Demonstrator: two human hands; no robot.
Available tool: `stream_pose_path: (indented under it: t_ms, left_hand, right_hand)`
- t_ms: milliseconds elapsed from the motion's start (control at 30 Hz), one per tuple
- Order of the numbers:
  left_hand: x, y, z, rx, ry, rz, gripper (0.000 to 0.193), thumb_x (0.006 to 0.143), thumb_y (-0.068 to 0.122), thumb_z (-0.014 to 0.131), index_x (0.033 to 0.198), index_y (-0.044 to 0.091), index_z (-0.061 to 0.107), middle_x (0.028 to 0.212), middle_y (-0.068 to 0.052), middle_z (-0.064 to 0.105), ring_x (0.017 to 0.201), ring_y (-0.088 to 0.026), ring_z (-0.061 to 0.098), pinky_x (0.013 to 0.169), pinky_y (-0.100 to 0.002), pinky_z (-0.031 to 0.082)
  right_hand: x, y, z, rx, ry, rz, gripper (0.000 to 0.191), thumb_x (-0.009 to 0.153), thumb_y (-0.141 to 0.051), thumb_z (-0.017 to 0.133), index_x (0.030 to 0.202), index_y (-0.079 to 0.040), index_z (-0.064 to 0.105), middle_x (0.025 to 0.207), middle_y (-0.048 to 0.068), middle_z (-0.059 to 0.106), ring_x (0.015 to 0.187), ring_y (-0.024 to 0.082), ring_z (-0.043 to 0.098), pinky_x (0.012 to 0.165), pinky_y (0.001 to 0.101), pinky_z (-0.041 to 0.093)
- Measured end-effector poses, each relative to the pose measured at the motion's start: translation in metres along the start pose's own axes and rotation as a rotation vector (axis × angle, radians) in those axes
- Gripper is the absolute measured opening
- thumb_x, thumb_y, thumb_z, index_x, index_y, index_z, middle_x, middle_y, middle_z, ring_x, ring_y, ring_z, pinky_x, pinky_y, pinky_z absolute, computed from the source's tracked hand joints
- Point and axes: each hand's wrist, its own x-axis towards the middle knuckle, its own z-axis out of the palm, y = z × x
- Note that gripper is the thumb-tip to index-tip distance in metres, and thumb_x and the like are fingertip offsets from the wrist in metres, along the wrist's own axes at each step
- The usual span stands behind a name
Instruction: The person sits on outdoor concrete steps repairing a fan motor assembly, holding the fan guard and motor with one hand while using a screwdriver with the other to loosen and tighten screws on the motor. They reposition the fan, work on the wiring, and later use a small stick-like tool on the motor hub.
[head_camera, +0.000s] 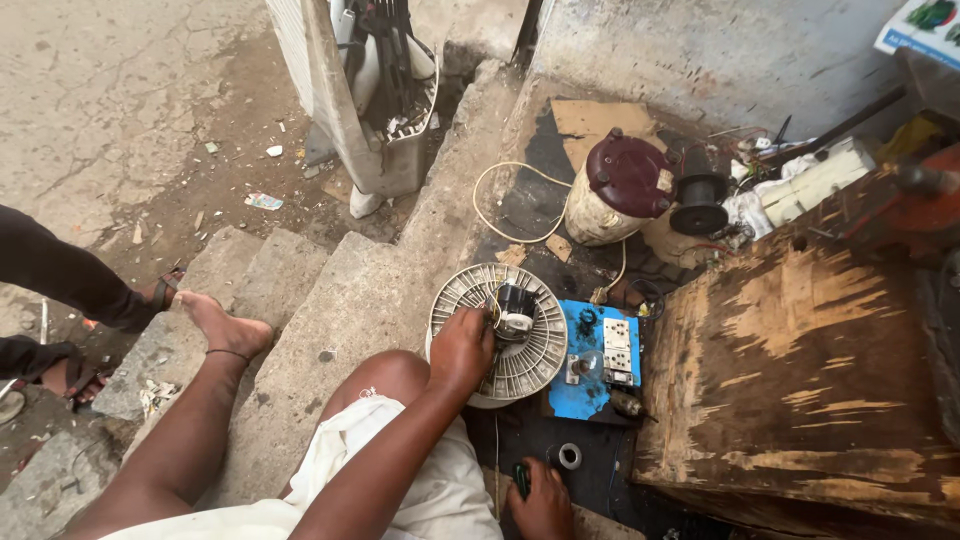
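My left hand rests on a round white slotted fan housing and grips its left side near the middle. A small black and silver motor with yellow wires sits at the housing's centre, just right of my fingers. My right hand is low at the frame's bottom edge, closed around a small dark green handle; what kind of tool it is cannot be made out. A small grey tape roll lies just above that hand.
A blue board with white sockets lies right of the housing. Behind are a maroon-lidded white canister, a black spool and a looped white cable. A worn wooden box fills the right. Another person's sandalled feet stand left.
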Motion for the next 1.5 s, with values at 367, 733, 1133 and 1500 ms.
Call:
stream_pose_path:
  t_ms: [367, 733, 1133, 1500]
  left_hand:
    - [-0.013, -0.003, 0.008, 0.060, 0.049, -0.032, 0.019, 0.079, 0.012, 0.073, 0.094, 0.006, 0.063, 0.090, -0.012, 0.063, 0.083, -0.035, 0.063, 0.069, -0.046, 0.052]
    - [-0.013, -0.001, 0.006, 0.063, 0.040, -0.023, 0.015, 0.083, 0.013, 0.072, 0.093, 0.007, 0.062, 0.089, -0.011, 0.063, 0.084, -0.035, 0.064, 0.070, -0.046, 0.052]
    - [-0.014, -0.005, 0.007, 0.019, 0.011, -0.061, 0.015, 0.086, 0.014, 0.073, 0.094, 0.007, 0.062, 0.092, -0.011, 0.065, 0.083, -0.035, 0.066, 0.068, -0.047, 0.052]
    - [-0.007, 0.000, 0.006, -0.020, 0.057, -0.024, 0.013, 0.085, 0.010, 0.071, 0.097, 0.009, 0.066, 0.093, -0.009, 0.067, 0.084, -0.033, 0.068, 0.070, -0.044, 0.054]
  right_hand:
    - [-0.006, 0.008, 0.012, 0.015, 0.097, -0.063, 0.050, 0.076, -0.024, 0.076, 0.123, -0.015, 0.062, 0.109, 0.011, 0.071, 0.106, 0.035, 0.064, 0.092, 0.0468, 0.052]
    - [-0.006, 0.011, 0.018, 0.024, 0.144, -0.125, 0.049, 0.074, -0.024, 0.076, 0.120, -0.014, 0.062, 0.109, 0.010, 0.072, 0.104, 0.034, 0.065, 0.091, 0.0467, 0.052]
    - [-0.006, 0.008, 0.015, 0.024, 0.136, -0.120, 0.045, 0.076, -0.025, 0.076, 0.118, -0.013, 0.062, 0.109, 0.009, 0.072, 0.105, 0.034, 0.065, 0.093, 0.0464, 0.052]
    - [-0.004, 0.007, 0.013, 0.016, 0.107, -0.110, 0.047, 0.076, -0.025, 0.075, 0.119, -0.013, 0.062, 0.111, 0.010, 0.071, 0.107, 0.034, 0.064, 0.094, 0.0467, 0.051]
